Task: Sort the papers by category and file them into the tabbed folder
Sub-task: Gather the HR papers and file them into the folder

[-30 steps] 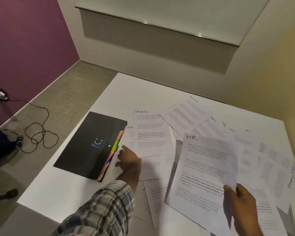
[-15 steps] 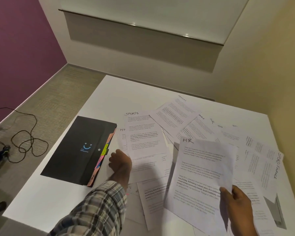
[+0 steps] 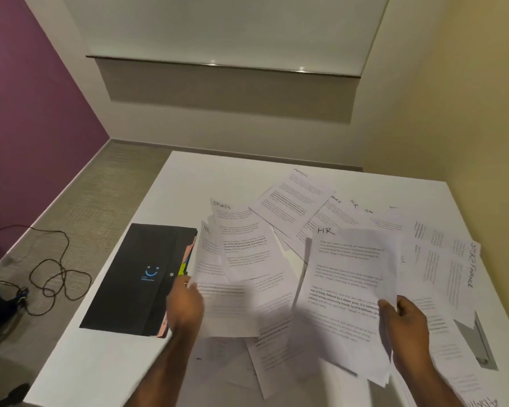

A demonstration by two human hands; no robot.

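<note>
A black tabbed folder (image 3: pixel 138 277) with a blue smile logo lies shut on the left of the white table (image 3: pixel 100 362); coloured tabs (image 3: pixel 185 264) stick out of its right edge. Loose printed sheets cover the table's middle and right, among them one headed SPORTS (image 3: pixel 244 239) and one headed ADMIN (image 3: pixel 291 198). My left hand (image 3: pixel 185 304) pinches the left edge of a sheet headed HR (image 3: pixel 227 304), just right of the folder. My right hand (image 3: pixel 406 321) holds up another HR sheet (image 3: pixel 350 271) by its lower right edge, above the pile.
More sheets marked SPORTS and FINANCE (image 3: pixel 459 268) lie toward the right wall. A grey flat object (image 3: pixel 479 345) sits at the table's right edge. A dark cable (image 3: pixel 50 274) coils on the carpet left of the table.
My left hand has gone from resting on the table beside the folder to gripping the edge of a sheet and lifting it. The right hand's HR sheet stays raised. The view has tilted up.
</note>
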